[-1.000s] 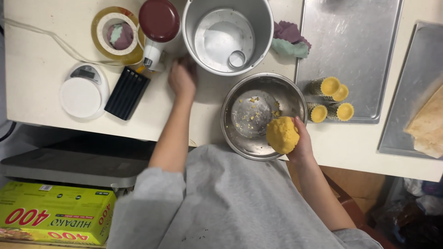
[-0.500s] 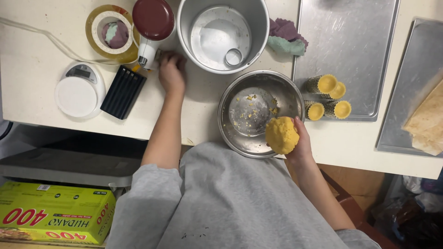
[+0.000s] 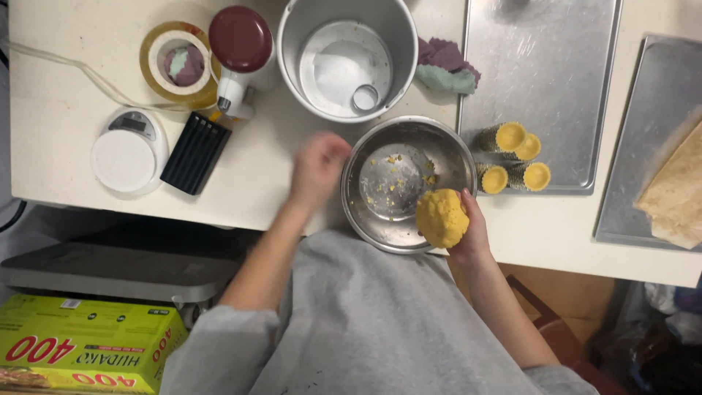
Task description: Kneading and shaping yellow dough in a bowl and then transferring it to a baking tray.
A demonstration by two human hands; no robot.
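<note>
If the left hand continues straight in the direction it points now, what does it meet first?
The left hand points up and slightly right, so it would probably meet the tall metal pot first. The hand is blurred, so direction and height are uncertain.

The left hand (image 3: 316,167), mid-frame, is motion-blurred, so its fingers cannot be made out. The dough ball (image 3: 441,218) hides the right hand's (image 3: 472,232) palm. The frame's right edge cuts off the tray (image 3: 643,146), and the top edge crops the pot (image 3: 344,51).
</note>
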